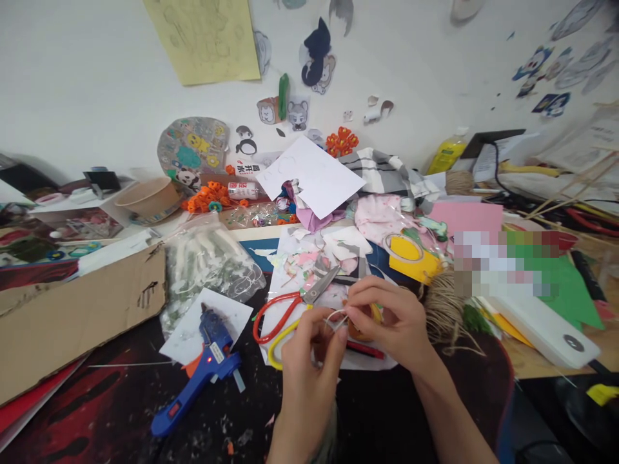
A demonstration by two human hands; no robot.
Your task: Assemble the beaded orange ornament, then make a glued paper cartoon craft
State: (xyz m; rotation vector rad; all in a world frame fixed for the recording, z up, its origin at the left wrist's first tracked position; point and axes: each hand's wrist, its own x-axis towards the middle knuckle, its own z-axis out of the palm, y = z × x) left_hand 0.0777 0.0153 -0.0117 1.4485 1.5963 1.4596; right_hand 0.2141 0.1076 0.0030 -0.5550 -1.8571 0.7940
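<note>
Above the cluttered middle of the table, a thin white cord point(334, 318) is bent in a small loop between my two hands. My left hand point(307, 354) has it pinched between thumb and fingers. My right hand point(391, 316) pinches the same cord from the other side, fingertips close to the left thumb. Just behind the left hand lie scissors point(309, 295) with red and yellow handles, blades apart. A round orange-yellow item point(370, 322) is partly covered by my right hand, and a red pen point(365, 350) shows beneath it.
A blue glue gun point(213, 361) lies on white paper at left, beside a cardboard piece point(82, 316) and a clear plastic bag point(207, 264). Twine point(447, 309) and a white box-like device point(546, 328) are at right. Paper scraps point(309, 258) cover the centre.
</note>
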